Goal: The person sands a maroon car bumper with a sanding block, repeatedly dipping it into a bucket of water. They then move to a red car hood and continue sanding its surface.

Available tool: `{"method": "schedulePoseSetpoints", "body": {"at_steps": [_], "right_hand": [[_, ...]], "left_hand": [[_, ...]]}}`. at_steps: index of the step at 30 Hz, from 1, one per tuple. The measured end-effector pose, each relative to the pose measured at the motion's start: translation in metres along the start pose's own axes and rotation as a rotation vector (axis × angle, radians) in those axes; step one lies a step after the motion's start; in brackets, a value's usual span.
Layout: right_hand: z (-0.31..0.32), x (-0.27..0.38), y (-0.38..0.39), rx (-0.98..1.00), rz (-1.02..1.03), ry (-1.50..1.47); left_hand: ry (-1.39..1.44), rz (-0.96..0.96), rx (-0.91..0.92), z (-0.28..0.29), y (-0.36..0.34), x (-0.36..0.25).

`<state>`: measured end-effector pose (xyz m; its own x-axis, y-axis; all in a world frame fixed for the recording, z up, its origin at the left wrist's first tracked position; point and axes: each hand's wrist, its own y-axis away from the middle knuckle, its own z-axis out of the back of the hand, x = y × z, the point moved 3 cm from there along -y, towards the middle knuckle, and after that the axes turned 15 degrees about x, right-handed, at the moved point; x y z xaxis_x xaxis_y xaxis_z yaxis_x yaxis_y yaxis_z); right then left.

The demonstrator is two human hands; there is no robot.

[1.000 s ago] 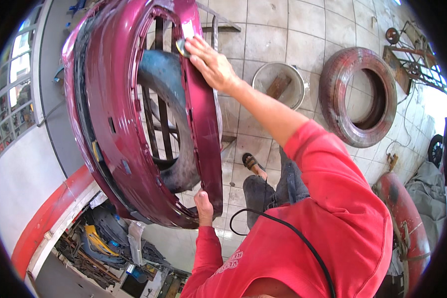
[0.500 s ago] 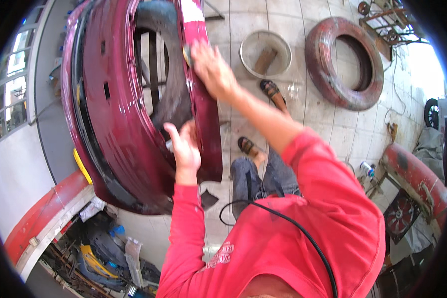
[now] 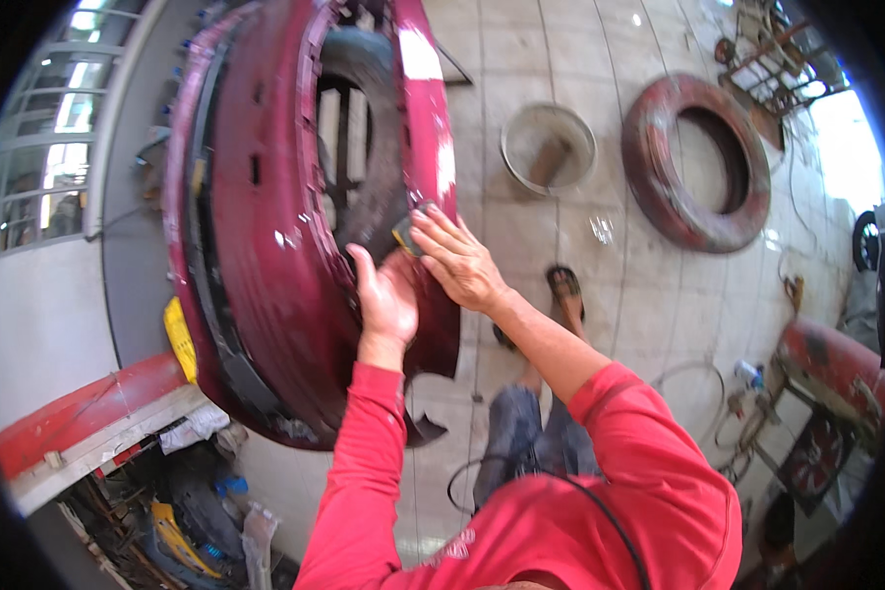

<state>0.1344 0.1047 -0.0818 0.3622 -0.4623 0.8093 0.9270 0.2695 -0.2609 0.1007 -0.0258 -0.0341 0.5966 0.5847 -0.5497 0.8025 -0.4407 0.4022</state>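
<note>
A glossy dark-red car bumper stands on the left, with a large opening along its side nearest me. Pressed to its narrow strip beside that opening is a small dark sanding pad with a yellow edge. My right hand holds the pad, fingers laid over it and mostly covering it. Just left of it, my left hand rests against the bumper's inner edge, palm turned up and thumb spread away. Its fingers reach out under the strip, and their tips are partly hidden.
Through the opening a tyre shows beneath the bumper. Right of it, a round basin holds a brown block. Farther right lies a worn reddish tyre on the tiled floor. Car parts are piled at lower left.
My right hand has slid the pad along the strip toward me, close to my left hand. My left hand stays at the inner edge. The whole view has shifted.
</note>
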Motion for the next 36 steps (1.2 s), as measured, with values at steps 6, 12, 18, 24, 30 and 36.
{"method": "schedulePoseSetpoints", "body": {"at_steps": [6, 12, 18, 24, 30, 36], "right_hand": [[-0.062, 0.038, 0.056, -0.213, 0.019, -0.109], [-0.036, 0.013, 0.025, -0.184, 0.083, -0.047], [-0.018, 0.008, 0.005, -0.22, -0.045, -0.122], [-0.058, 0.037, 0.053, -0.144, 0.006, -0.117], [0.019, -0.019, -0.059, -0.252, -0.148, -0.071], [-0.062, 0.039, 0.056, -0.112, -0.051, -0.133]], "left_hand": [[-0.19, 0.09, 0.046, 0.028, 0.008, -0.006], [-0.21, 0.069, 0.05, 0.033, 0.006, -0.002], [-0.204, 0.067, 0.031, 0.026, 0.004, 0.005], [-0.247, 0.028, -0.009, 0.034, 0.011, 0.001], [-0.173, 0.064, 0.034, 0.034, -0.003, 0.01], [-0.229, 0.031, -0.005, 0.051, 0.005, 0.011]]}}
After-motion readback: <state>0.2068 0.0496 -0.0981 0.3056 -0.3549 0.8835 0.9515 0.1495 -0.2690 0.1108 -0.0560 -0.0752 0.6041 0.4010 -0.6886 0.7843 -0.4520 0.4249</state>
